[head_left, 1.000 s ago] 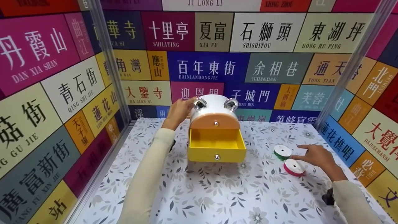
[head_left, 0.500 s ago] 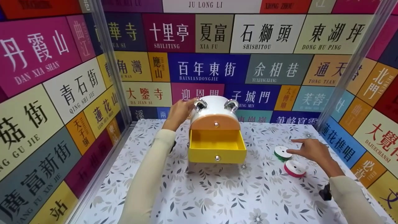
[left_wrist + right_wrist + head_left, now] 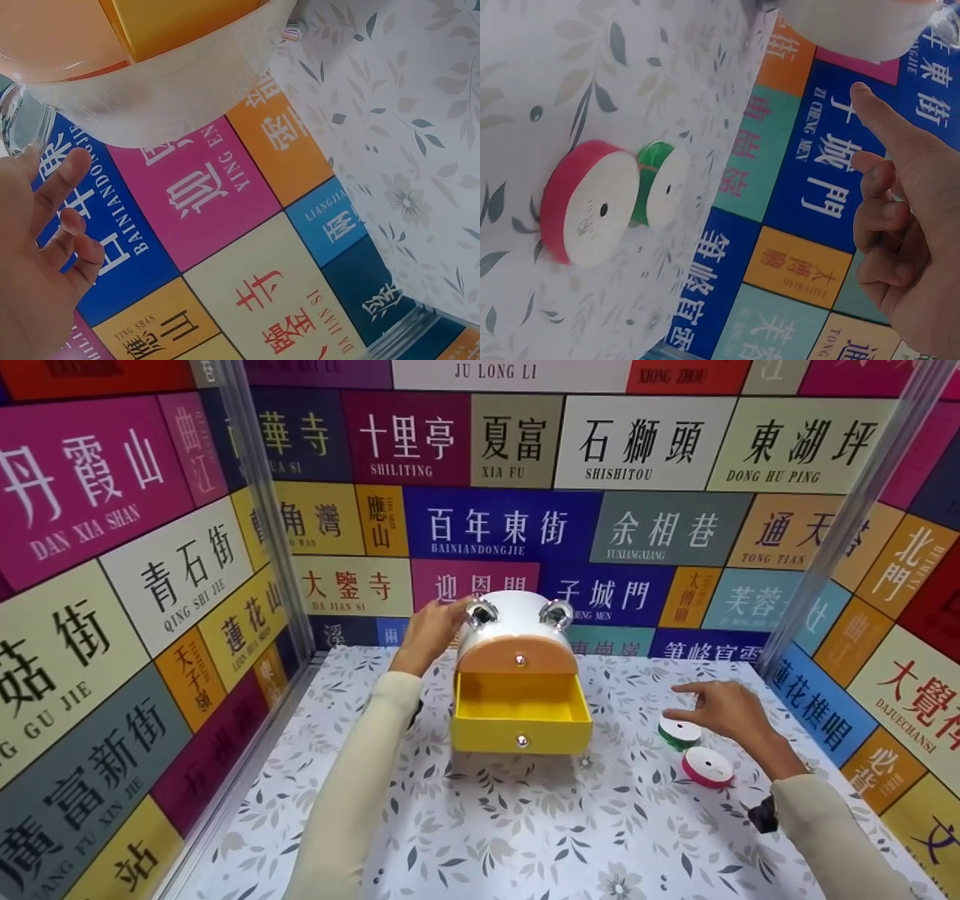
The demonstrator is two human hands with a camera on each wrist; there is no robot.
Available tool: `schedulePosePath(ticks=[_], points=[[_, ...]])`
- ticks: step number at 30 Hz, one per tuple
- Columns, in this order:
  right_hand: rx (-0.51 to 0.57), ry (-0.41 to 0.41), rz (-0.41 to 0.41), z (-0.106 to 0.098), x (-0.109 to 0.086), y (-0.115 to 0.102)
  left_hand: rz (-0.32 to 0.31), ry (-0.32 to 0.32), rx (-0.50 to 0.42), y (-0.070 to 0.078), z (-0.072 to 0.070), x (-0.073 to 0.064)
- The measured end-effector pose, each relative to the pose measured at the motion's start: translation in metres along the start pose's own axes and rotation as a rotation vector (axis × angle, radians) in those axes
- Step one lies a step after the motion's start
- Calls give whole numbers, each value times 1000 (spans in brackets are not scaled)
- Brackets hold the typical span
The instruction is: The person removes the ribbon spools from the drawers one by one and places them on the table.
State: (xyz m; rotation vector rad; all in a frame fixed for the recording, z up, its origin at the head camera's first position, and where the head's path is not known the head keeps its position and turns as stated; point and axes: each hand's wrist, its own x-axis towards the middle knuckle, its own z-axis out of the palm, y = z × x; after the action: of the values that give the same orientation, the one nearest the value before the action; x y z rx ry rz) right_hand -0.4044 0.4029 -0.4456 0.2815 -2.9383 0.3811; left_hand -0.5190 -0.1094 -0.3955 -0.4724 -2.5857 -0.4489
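A white, frog-shaped drawer box [image 3: 517, 622] with silver ring eyes stands toward the back of the table. Its yellow lower drawer [image 3: 521, 737] is pulled out, nothing inside; the orange upper drawer [image 3: 517, 654] is closed. My left hand [image 3: 433, 634] touches the box's left eye [image 3: 26, 120], its other fingers loosely bent. To the right lie two ribbon spools with white faces, a green one [image 3: 680, 729] and a pinkish-red one [image 3: 592, 206] just in front of it. My right hand [image 3: 731, 711] is over the green spool, holding nothing, with thumb and index finger spread apart.
A white leaf-patterned cloth [image 3: 480, 832] covers the table. Panels with colourful place-name signs [image 3: 502, 521] rise at the back and both sides, and clear corner strips [image 3: 277, 510] join them.
My right hand has moved left and slightly away from me, from beside the spools to over the green one. My left hand, the box and both spools have stayed put.
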Motion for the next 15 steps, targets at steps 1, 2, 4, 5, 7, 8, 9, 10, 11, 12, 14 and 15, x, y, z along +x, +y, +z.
schedulePosePath(ticks=[1, 2, 4, 5, 7, 8, 9, 10, 11, 12, 14, 15], points=[[-3, 9, -13, 0, 1, -5, 0, 2, 3, -1, 0, -1], [-6, 18, -28, 1, 2, -9, 2, 5, 5, -1, 0, -1], [-12, 33, -52, 2, 4, -19, 6, 8, 3, -2, 0, -2], [-11, 38, -62, 3, 5, -25, 6, 7, -2, -1, 0, -3], [-7, 42, -86, 4, 6, -35, 1, 4, -14, -1, 0, -3], [-5, 44, -98, 5, 7, -41, -1, 2, -16, -1, 0, -3], [-5, 47, -109, 5, 7, -47, 0, 3, -23, 0, 0, -3], [-2, 51, -123, 5, 8, -52, 3, 5, -29, 0, 0, -3], [-2, 59, -141, 5, 9, -58, 12, 10, -29, 0, 0, -3], [-3, 69, -163, 5, 10, -63, 22, 17, -28, 0, -1, -2], [-3, 91, -199, 3, 11, -74, 40, 31, -19, 0, -1, -2], [-5, 101, -217, 3, 12, -80, 45, 37, -18, 0, -2, -2]])
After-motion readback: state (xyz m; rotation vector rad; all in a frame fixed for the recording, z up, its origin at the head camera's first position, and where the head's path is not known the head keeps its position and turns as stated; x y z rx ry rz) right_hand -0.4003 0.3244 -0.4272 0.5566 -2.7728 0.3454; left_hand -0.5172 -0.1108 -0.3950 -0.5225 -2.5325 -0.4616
